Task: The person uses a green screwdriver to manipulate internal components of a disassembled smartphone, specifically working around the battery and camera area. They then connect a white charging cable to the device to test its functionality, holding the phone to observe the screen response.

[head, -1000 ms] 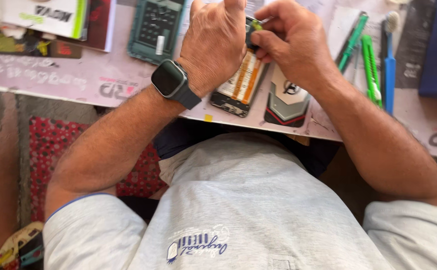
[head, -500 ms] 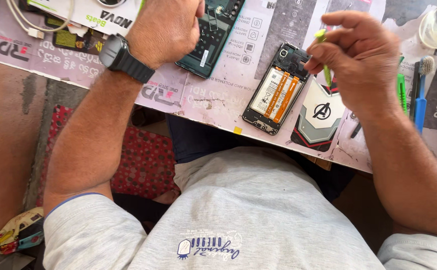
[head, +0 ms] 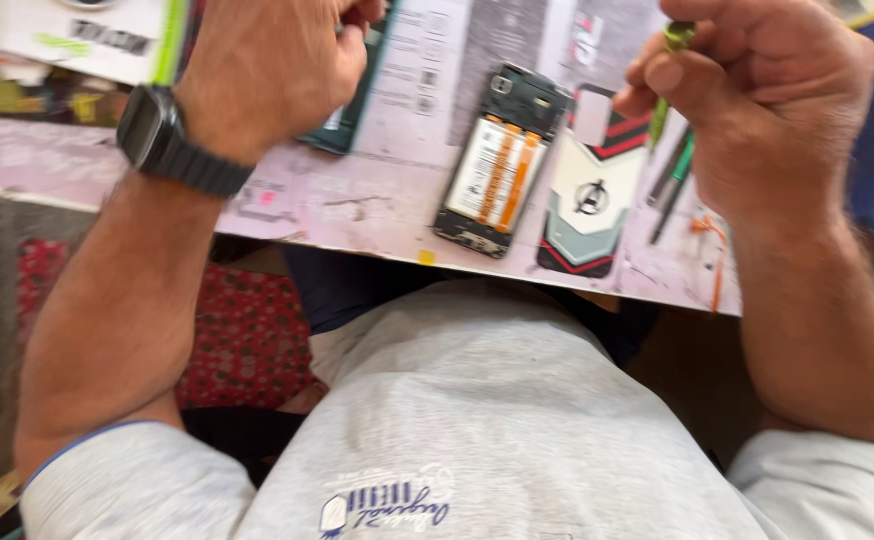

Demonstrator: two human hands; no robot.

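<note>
Green screwdriver [head: 669, 60] in right hand's [head: 757, 100] grip.

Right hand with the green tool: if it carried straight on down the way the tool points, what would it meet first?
Probably the loose phone back cover with the red and grey pattern, lying just right of the opened phone. The right hand holds the green tool tip-down over the cover's upper right edge; height above it is unclear.

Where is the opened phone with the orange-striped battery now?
In the head view, the opened black phone lies on the printed table mat, centre, just left of the patterned phone cover, between both hands.
</note>
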